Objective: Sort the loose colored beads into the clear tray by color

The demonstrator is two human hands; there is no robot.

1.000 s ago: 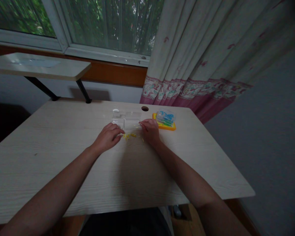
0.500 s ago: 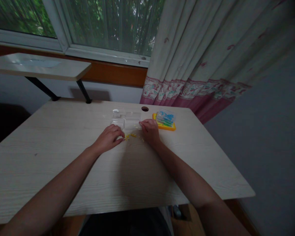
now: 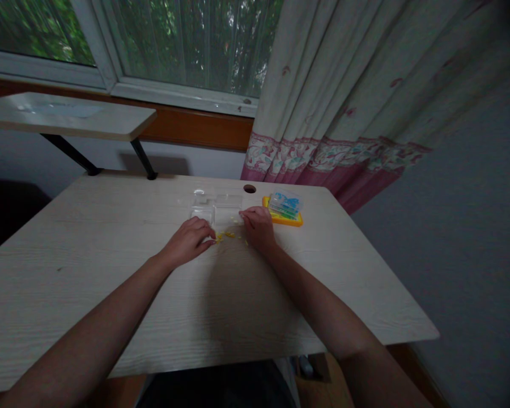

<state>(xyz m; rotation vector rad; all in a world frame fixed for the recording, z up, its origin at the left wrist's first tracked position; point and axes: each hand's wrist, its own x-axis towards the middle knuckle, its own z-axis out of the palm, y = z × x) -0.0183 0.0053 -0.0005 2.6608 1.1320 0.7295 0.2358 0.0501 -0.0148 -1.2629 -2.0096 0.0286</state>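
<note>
My left hand (image 3: pixel 190 240) rests on the table with its fingers curved and its thumb a little apart from them. Its tips are at the edge of some small yellow pieces (image 3: pixel 228 234) scattered on the tabletop. Across from it, my right hand (image 3: pixel 258 224) has thumb and forefinger pinched together at the right edge of a clear plastic tray (image 3: pixel 228 200). Whatever lies in that pinch is too small to make out. A few paler bits lie between the two hands. The clear tray has several compartments and sits just beyond my hands.
Right of my right hand lies a yellow tray (image 3: pixel 289 222) with a clear case (image 3: pixel 285 203) of blue and green pieces on top. Behind is a round hole (image 3: pixel 250 188) in the table (image 3: pixel 123 306). A raised shelf (image 3: pixel 80 122) stands at the back left, a curtain (image 3: pixel 323 113) at the back right.
Both hands stay nearly in place. The view shifts very slightly; the pieces and trays look unmoved.
</note>
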